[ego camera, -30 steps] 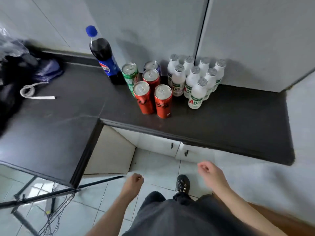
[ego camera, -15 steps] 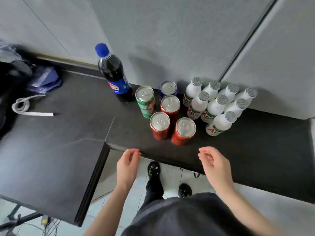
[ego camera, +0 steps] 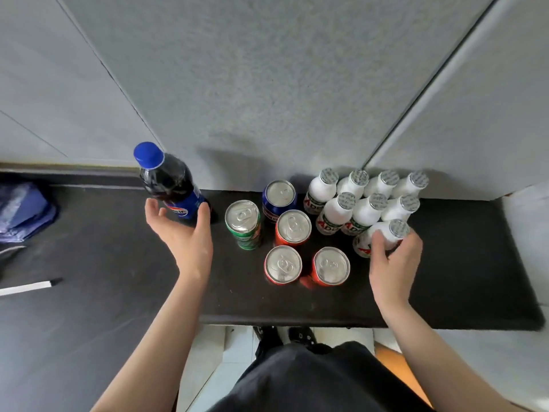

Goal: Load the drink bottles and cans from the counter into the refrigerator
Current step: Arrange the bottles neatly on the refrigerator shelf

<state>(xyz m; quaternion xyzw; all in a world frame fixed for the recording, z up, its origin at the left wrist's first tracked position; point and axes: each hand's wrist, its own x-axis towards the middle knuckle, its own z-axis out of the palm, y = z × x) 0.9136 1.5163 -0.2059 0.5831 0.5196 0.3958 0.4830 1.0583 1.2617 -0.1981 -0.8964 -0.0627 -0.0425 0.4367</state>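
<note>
Left hand [ego camera: 184,233] open around the cola bottle [ego camera: 169,185] left of the cans [ego camera: 292,227], right hand [ego camera: 392,263] gripping the front white bottle [ego camera: 385,231] right of them; a careless lift could topple the other white bottles [ego camera: 365,209] crowding it.

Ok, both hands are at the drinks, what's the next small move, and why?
Probably close the left hand round the cola bottle: it lies open on either side of the label, not yet closed, while the right hand wraps the nearest white bottle.
</note>
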